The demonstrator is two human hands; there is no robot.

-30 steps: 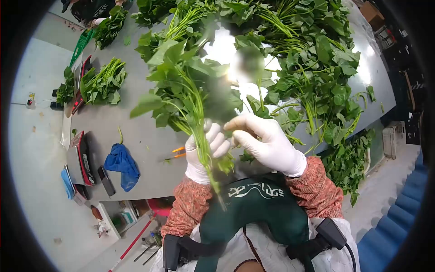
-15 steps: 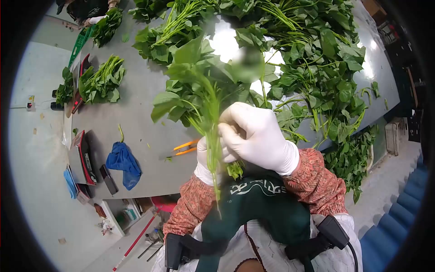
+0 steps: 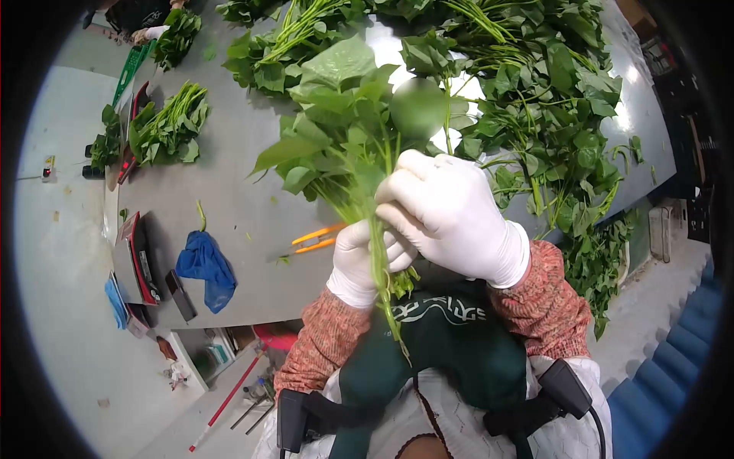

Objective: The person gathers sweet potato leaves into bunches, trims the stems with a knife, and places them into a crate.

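Note:
A bunch of leafy greens (image 3: pixel 336 145) is gripped in my white-gloved left hand (image 3: pixel 361 256), leaves pointing away and stems toward me. One longer stem (image 3: pixel 388 310) hangs out below the rest, past the left hand. My right hand (image 3: pixel 447 214), also gloved in white, is closed in a pinch at the bunch's right side, its fingertips against the stems. Just left of my left hand lies a pair of orange-handled scissors (image 3: pixel 317 238) on the grey table (image 3: pixel 252 268).
Piles of loose greens (image 3: pixel 543 115) cover the table's far and right parts. At the left lie a tied-looking bunch (image 3: pixel 170 126), a blue cloth (image 3: pixel 205 269) and red-edged devices (image 3: pixel 138 256). Another person's gloved hand (image 3: pixel 153 33) is at the top left, beside greens.
The bunch has turned slightly and its long hanging stem has swung right. My right hand has shifted a little right, and my left hand shows more fully.

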